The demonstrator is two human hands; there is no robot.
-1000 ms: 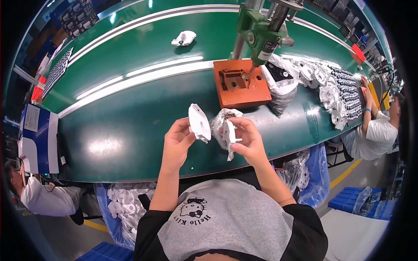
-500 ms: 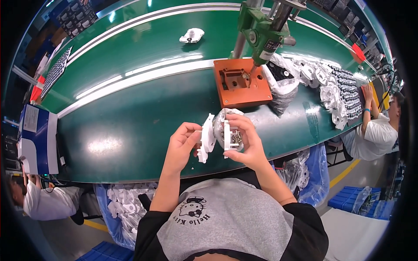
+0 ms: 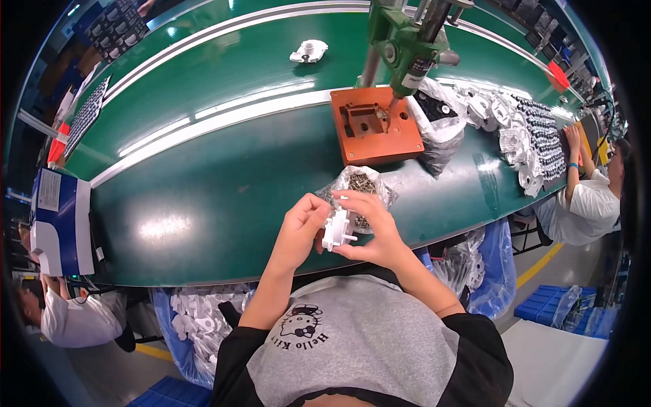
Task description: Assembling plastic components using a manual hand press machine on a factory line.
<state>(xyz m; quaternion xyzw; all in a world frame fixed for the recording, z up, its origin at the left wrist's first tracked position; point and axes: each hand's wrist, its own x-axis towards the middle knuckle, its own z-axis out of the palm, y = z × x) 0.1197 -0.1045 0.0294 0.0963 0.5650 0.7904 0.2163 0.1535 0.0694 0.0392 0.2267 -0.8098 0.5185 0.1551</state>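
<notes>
Above the near edge of the bench, my left hand (image 3: 298, 228) and my right hand (image 3: 378, 230) are closed on white plastic housing parts (image 3: 336, 230) brought together between them. Left fingers grip one side; the right thumb and fingers hold the other. Thin pegs stick out toward my right thumb. My fingers cover much of the joint, so I cannot tell whether the halves are fully seated. Just beyond my hands lies an opened clear plastic bag (image 3: 361, 182) of small metal screws or pins, partly hidden by my right hand.
Past the bag stands an orange fixture block (image 3: 376, 146) under a green press (image 3: 400, 47). A bag of black parts (image 3: 437, 112) adjoins it, with white housings (image 3: 515, 142) farther right. One white housing (image 3: 309, 51) rests on the far belt. Co-workers sit at both sides.
The two white parts, held apart half a second ago, are now together between my hands. My left hand has moved right, and the screw bag shows more openly behind.
</notes>
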